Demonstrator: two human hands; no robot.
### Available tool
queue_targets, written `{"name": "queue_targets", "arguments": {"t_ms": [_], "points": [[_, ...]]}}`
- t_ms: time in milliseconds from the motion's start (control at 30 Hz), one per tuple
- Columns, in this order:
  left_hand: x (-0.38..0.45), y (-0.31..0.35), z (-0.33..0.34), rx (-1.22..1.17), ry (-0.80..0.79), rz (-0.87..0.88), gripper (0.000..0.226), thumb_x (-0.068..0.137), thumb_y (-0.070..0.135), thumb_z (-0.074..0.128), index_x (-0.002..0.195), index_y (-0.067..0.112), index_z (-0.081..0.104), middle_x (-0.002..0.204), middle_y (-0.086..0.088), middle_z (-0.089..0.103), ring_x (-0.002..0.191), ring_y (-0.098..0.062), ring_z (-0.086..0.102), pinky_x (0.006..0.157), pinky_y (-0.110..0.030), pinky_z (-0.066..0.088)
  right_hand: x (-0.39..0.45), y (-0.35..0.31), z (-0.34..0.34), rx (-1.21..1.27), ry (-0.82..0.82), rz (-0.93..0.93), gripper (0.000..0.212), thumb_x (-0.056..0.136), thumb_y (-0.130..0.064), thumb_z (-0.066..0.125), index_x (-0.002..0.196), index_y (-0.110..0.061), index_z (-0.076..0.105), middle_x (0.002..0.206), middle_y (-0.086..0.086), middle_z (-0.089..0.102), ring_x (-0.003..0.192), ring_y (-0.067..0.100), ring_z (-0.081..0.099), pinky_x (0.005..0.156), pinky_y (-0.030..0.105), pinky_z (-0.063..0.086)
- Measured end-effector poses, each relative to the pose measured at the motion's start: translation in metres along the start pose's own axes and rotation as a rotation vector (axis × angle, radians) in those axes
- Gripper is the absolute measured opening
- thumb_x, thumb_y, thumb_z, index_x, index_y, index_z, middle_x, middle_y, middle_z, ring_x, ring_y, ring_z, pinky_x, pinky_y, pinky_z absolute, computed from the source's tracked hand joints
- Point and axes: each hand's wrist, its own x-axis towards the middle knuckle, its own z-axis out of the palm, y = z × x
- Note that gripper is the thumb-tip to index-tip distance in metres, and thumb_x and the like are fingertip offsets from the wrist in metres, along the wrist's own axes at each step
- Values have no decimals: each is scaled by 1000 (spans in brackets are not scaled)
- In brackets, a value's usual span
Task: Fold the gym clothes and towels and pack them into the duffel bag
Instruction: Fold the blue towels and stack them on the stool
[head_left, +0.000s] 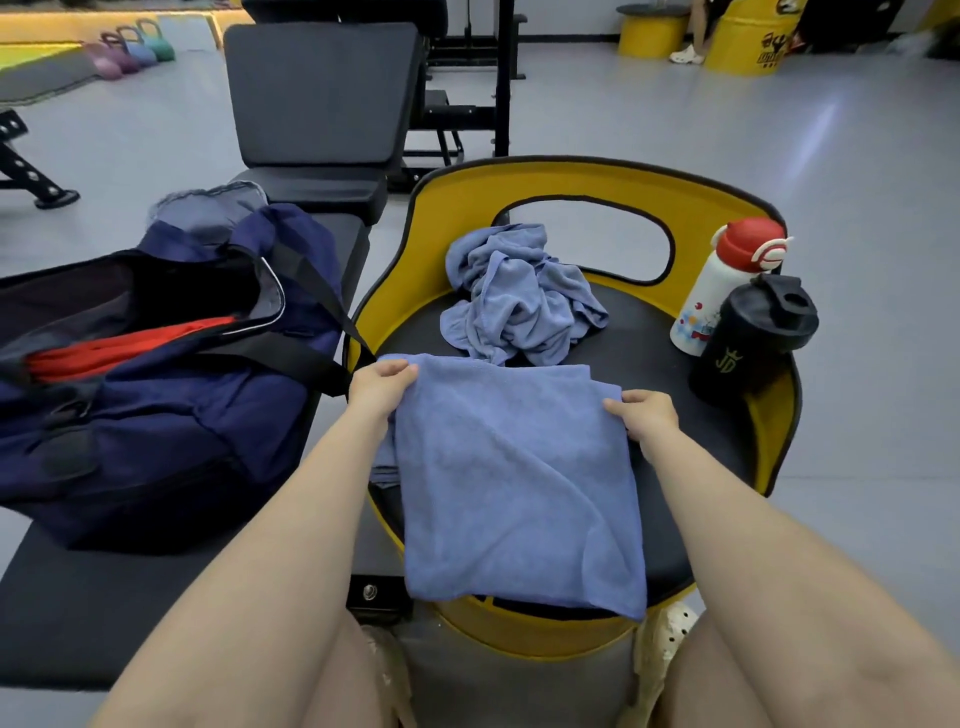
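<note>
On the round black seat of a yellow chair (582, 179) lies a blue towel (514, 483), right in front of the person. It looks folded, with more blue layers peeking out under its left side. Its long side runs from near the person toward the chair back, and its near end hangs over the front of the seat. The left hand (382, 387) pinches the far left corner of the towel, with the fingers curled over the edge. The right hand (644, 415) holds the far right corner, with the fingers bent on top of the cloth; the thumb is hidden. Both bare arms reach out from the bottom of the picture. Just behind the flat towel sits a second blue towel (519, 296), all crumpled in a heap near the chair back. To the left, a dark blue duffel bag (171, 415) rests on a black gym bench (317, 93). The bag's long side runs left to right, and its top is open. Something red (130, 345) lies inside it, and a grey cloth (208, 208) sticks out behind it. A black strap from the bag reaches toward the left hand. At the right side of the seat stand a white bottle with a red lid (722, 291) and a black shaker cup (748, 338), touching each other. Far away on the floor sit some kettlebells (132, 49) and yellow drums (654, 28).
</note>
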Motion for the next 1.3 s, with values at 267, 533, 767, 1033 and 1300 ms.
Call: {"name": "queue_targets", "arguments": {"t_ms": [267,533,767,1033,1300], "points": [[-22,14,-10,-359,-152,-140,34,96,11,54,129,5,53,104,-4,64,87,-13,58,68,-22,46,-14,-16,-9,227,59,-128,10,89,-19,67,98,-17,70,114,5,67,107,26,61,98,44,49],[-59,24,-21,-492,-256,-163,37,95,27,56,129,12,54,128,-3,57,108,-17,55,75,-28,48,-52,-27,-28,498,38,-148,5,91,-24,66,90,-19,65,111,10,67,103,25,63,87,36,54],[-90,35,-39,-553,-269,26,38,95,23,56,133,17,51,128,-1,58,115,-16,53,86,-28,46,-90,-31,-61,611,73,-251,25,88,-21,69,110,-11,67,117,7,65,109,22,61,84,30,54],[-126,49,-54,-694,-230,239,12,95,14,55,95,24,63,94,5,67,87,-7,63,75,-22,50,-130,-36,-94,636,2,-537,11,92,-20,64,101,-19,69,100,1,69,97,16,63,77,24,54],[-138,49,-61,-689,-245,379,14,93,7,57,97,19,64,80,10,73,78,-5,68,70,-19,53,-146,-32,-118,630,-15,-779,12,87,-18,68,94,-27,71,91,-11,73,97,11,65,91,29,52]]}}
